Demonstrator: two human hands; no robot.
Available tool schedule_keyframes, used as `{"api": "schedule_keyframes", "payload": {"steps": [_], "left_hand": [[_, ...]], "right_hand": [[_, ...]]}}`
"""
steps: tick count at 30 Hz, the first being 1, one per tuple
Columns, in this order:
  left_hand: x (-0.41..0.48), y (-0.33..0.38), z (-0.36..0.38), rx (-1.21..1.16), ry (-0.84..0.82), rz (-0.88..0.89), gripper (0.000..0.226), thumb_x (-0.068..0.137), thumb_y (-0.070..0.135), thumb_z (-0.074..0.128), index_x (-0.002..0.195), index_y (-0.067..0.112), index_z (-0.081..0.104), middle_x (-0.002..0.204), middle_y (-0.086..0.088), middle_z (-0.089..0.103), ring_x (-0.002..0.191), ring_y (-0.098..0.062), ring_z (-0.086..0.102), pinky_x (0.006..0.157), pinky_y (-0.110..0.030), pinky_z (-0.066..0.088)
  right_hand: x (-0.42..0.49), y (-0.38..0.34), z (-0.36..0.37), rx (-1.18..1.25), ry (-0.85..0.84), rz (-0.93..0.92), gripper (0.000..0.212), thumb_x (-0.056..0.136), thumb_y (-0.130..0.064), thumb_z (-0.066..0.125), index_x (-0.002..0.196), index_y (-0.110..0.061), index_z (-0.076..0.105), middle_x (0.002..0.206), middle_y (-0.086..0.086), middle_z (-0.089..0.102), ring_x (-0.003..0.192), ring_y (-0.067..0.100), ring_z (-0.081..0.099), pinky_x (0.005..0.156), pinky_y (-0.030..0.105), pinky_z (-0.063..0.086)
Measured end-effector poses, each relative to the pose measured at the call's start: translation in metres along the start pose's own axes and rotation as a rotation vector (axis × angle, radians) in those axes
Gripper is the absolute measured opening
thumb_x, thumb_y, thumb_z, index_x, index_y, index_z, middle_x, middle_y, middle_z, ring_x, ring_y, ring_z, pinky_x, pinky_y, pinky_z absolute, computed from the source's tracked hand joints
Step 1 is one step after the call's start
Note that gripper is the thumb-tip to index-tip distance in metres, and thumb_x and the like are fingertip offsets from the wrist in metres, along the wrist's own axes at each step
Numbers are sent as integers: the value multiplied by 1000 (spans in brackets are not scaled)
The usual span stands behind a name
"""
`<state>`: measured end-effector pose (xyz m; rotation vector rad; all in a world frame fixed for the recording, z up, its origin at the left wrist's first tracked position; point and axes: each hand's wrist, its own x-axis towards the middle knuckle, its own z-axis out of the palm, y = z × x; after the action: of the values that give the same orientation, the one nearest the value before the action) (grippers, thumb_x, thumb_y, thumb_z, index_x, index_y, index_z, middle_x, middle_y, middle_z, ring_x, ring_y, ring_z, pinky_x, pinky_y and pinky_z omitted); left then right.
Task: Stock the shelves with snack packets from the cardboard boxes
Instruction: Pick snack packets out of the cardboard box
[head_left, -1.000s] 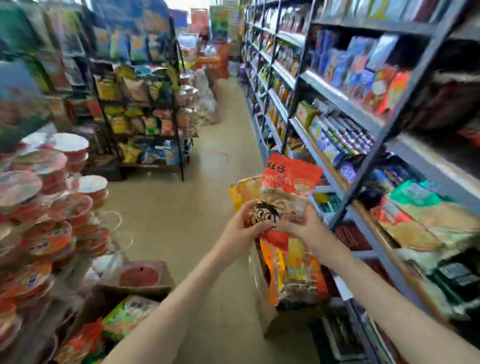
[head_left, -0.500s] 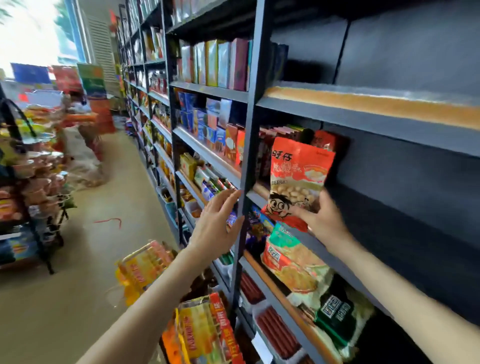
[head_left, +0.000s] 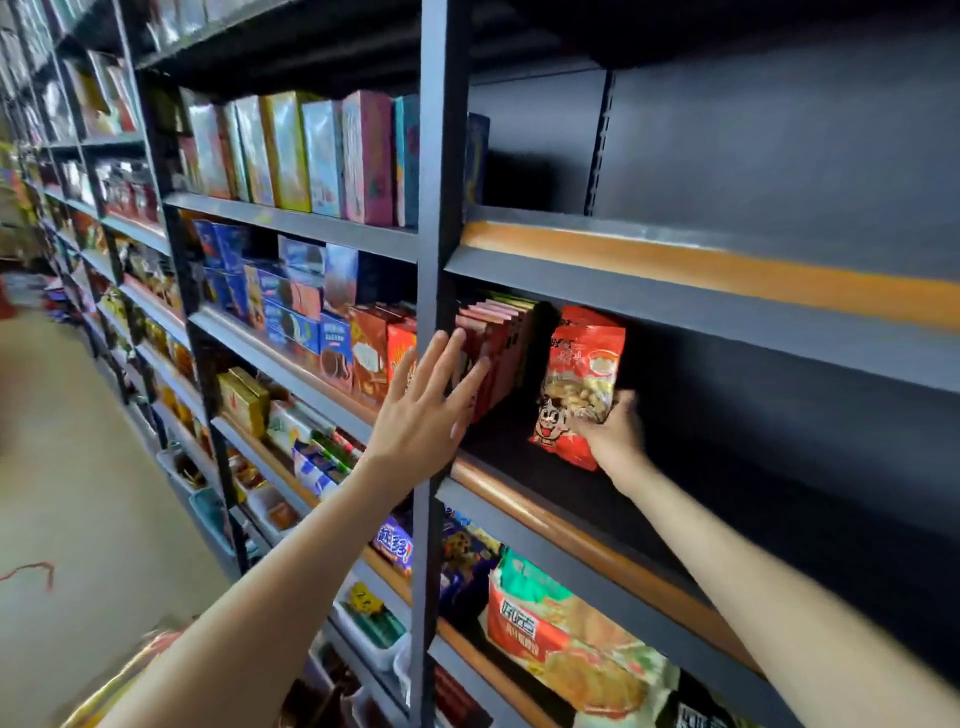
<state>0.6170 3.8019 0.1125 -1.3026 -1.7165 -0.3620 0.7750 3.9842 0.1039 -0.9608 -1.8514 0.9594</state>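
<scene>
My right hand (head_left: 612, 431) grips the lower right corner of a red snack packet (head_left: 583, 374) with a cartoon face. The packet stands upright on a dark shelf (head_left: 545, 514) with a wooden front edge. A row of red boxes (head_left: 493, 348) stands just left of the packet. My left hand (head_left: 426, 405) is open with fingers spread, held in front of the black upright post (head_left: 435, 234) and touching the front of the red boxes. The cardboard box is not clearly in view.
To the right of the packet the dark shelf is bare. The shelf below holds large snack bags (head_left: 566, 639). Shelves to the left carry colourful boxes (head_left: 311, 150) and biscuit packs (head_left: 291, 312). The aisle floor (head_left: 78, 493) lies at the left.
I turned from the aisle to the shelving. My right hand carried the red packet deeper onto the shelf and set it upright. My left hand let go of it and rose to the red boxes.
</scene>
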Motion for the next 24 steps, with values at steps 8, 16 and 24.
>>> {"api": "schedule_keyframes", "payload": {"steps": [8,16,24], "left_hand": [[20,-19,52,-10,166,33,54,79,21,53,132,11,58,148,-12,27,146,-24,4,118,-47,-2],[21,-27,66,-114,257,91,43,80,24,48,117,16,69,146,-11,31,145,-24,9,117,-50,6],[20,-28,67,-117,259,105,39,81,25,48,113,18,71,143,-10,33,149,-19,-6,119,-49,2]], "right_hand": [[40,22,42,-302,94,-66,84,73,-26,83,132,-2,29,126,18,43,111,30,48,83,33,40],[68,23,34,-1146,-288,-788,80,86,-49,63,151,-30,21,161,6,9,145,20,-10,113,49,-14],[81,30,55,-1339,-257,-652,68,93,-48,52,151,-30,23,161,4,10,143,21,-13,107,57,-24]]}}
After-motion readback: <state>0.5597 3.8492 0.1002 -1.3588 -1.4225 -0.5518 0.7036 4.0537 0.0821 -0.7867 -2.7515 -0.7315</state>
